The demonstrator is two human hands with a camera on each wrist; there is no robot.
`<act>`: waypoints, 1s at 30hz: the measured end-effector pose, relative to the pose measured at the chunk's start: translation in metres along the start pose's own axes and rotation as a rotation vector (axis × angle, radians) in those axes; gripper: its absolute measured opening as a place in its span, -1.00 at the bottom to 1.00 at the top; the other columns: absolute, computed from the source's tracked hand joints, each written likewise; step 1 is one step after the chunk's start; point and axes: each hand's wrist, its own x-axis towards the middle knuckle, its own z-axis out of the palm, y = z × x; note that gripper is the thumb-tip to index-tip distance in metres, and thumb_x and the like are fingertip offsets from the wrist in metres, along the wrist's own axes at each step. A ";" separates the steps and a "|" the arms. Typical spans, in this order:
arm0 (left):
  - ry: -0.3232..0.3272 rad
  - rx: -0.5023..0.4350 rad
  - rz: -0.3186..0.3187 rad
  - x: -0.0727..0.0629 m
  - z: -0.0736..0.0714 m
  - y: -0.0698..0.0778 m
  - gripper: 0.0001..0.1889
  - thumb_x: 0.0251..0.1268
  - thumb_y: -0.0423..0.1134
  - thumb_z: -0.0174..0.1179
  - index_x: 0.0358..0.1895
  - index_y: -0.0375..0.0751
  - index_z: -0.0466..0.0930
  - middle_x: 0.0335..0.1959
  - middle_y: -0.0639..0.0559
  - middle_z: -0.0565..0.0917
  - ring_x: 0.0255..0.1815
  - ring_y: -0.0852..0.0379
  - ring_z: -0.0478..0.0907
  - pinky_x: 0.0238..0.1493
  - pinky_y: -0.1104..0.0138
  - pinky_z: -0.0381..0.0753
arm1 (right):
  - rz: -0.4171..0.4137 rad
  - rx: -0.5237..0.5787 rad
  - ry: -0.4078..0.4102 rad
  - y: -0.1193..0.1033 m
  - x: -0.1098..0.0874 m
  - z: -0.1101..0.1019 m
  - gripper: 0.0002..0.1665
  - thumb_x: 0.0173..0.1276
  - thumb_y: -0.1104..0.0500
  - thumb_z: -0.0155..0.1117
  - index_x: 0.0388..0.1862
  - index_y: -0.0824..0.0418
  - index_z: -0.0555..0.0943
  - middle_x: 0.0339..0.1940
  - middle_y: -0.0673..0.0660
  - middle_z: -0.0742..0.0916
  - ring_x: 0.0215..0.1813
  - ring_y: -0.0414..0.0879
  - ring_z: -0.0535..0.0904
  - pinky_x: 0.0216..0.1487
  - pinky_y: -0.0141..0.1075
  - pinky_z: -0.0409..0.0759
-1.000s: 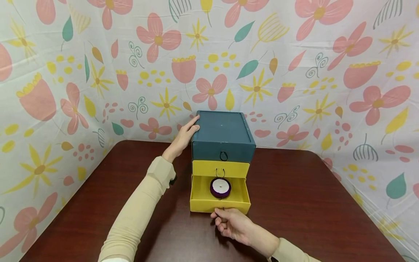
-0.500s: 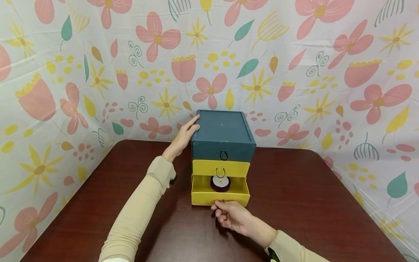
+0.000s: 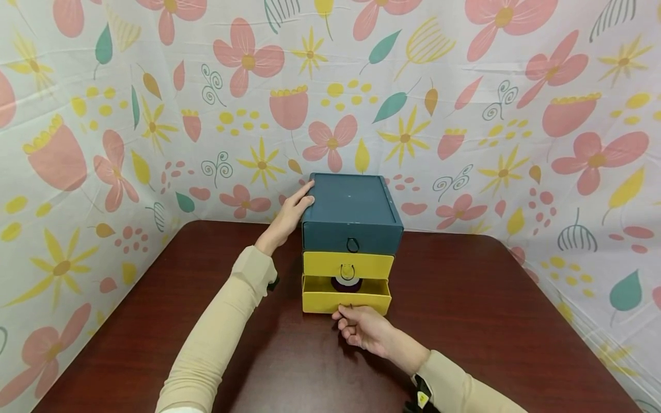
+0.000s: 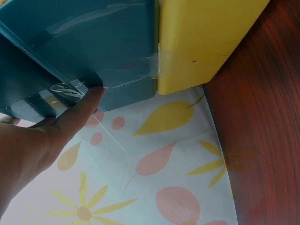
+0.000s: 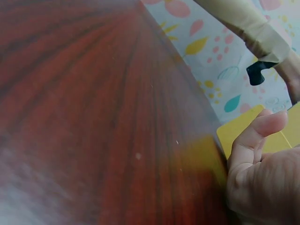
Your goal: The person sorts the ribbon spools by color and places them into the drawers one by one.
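Note:
A small drawer cabinet stands on the table, with a blue upper section (image 3: 351, 201) above two yellow drawers. The lower yellow drawer (image 3: 320, 303) is partly out, and a purple ribbon spool (image 3: 345, 284) with a white top sits in it, half covered by the upper yellow drawer (image 3: 322, 264). My right hand (image 3: 369, 331) pinches the dark pull loop at the front of the lower drawer. My left hand (image 3: 286, 219) rests on the blue section's left top edge, its thumb (image 4: 86, 105) extended against the side in the left wrist view.
The dark red-brown table (image 3: 490, 321) reaches out on both sides of the cabinet. A flower-print cloth (image 3: 444, 132) hangs behind and beside it. Black loops hang on the blue drawer front (image 3: 325, 238) and the upper yellow one.
The lower yellow drawer has slid inward with my right hand at its loop, taking the ribbon spool further under the upper drawer. My left hand has stayed put.

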 end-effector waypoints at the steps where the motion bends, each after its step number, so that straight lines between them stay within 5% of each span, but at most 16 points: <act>1: 0.000 0.001 -0.001 0.000 0.000 0.000 -0.41 0.57 -0.07 -0.18 0.57 0.02 -0.06 0.61 0.05 -0.10 0.61 -0.03 -0.15 0.54 -0.04 -0.01 | -0.002 0.002 0.000 -0.001 0.001 0.000 -0.66 0.60 0.12 -0.15 -0.25 0.20 0.56 -0.59 -0.10 0.60 -0.61 -0.33 0.45 -0.59 -0.57 0.39; 30: 0.004 0.007 -0.015 0.002 0.000 0.000 -0.41 0.56 -0.08 -0.18 0.57 0.03 -0.06 0.61 0.04 -0.09 0.61 -0.03 -0.11 0.53 -0.03 0.03 | -0.001 0.022 0.036 -0.019 0.029 -0.012 -0.64 0.60 0.11 -0.15 -0.28 0.22 0.56 -0.60 -0.08 0.62 -0.61 -0.32 0.49 -0.58 -0.58 0.43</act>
